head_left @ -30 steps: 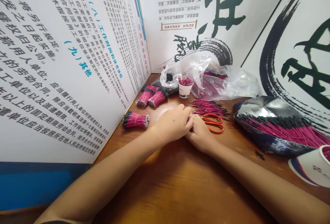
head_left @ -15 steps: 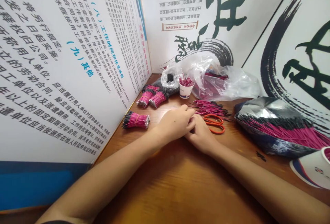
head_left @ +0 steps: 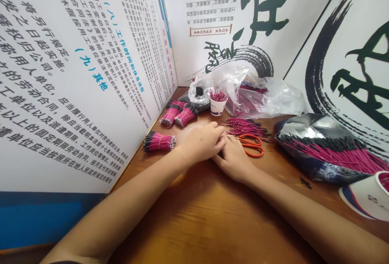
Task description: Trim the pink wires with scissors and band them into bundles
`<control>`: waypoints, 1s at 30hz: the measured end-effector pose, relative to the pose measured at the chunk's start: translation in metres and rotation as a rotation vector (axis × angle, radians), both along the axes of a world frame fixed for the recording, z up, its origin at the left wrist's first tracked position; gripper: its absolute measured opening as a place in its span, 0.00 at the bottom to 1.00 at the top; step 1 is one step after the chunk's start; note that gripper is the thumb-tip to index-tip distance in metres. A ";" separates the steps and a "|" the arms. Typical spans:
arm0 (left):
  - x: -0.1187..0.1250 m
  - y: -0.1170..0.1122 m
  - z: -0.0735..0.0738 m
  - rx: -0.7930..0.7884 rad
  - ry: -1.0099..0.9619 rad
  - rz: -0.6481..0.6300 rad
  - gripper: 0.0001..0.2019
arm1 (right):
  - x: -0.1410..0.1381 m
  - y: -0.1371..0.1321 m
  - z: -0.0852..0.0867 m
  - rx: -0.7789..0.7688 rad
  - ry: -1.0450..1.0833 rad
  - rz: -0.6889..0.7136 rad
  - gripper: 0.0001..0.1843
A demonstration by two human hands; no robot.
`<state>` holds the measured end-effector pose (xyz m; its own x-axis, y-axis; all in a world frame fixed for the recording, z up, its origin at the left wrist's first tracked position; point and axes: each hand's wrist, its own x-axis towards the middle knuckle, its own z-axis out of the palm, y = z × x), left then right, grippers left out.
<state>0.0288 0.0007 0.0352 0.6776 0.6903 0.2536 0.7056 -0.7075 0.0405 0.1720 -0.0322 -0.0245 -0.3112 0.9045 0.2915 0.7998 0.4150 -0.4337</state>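
Note:
My left hand (head_left: 204,141) and my right hand (head_left: 232,156) meet over the middle of the table, fingers curled and pressed together. Whatever lies between their fingertips is hidden. Just beyond them spreads a loose pile of pink wires with black ends (head_left: 247,127). Orange-handled scissors (head_left: 251,145) lie right beside my right hand, their blades out of sight. Left of my left hand is a banded wire bundle (head_left: 159,141), and further back sit several more wire bundles (head_left: 186,115). A small paper cup (head_left: 218,107) holding short pink wires stands behind the hands.
On the right, an open foil bag (head_left: 322,171) is full of pink and black wires, with a large paper cup (head_left: 361,199) in front. Small black pieces (head_left: 305,183) lie nearby. Clear plastic bags (head_left: 273,98) sit at the back. Printed panels (head_left: 100,106) wall the table (head_left: 194,219).
Both hands stay together, with my right hand shifted slightly left and its fingers a little more extended. The whole view has moved slightly; the objects on the table keep their places.

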 end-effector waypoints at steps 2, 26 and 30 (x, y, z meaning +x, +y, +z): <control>-0.003 0.001 0.004 -0.063 -0.041 -0.013 0.10 | 0.000 -0.001 -0.001 0.027 -0.018 -0.002 0.19; 0.004 0.010 -0.036 -0.412 -0.832 -0.129 0.06 | 0.004 0.005 -0.005 0.062 0.098 -0.020 0.14; 0.010 0.002 -0.037 -0.504 -0.961 -0.129 0.07 | 0.004 0.005 -0.004 0.102 0.197 0.001 0.18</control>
<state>0.0390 0.0032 -0.0019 0.4225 0.8012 0.4238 0.1460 -0.5216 0.8406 0.1765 -0.0268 -0.0287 -0.2399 0.8670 0.4367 0.7034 0.4653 -0.5374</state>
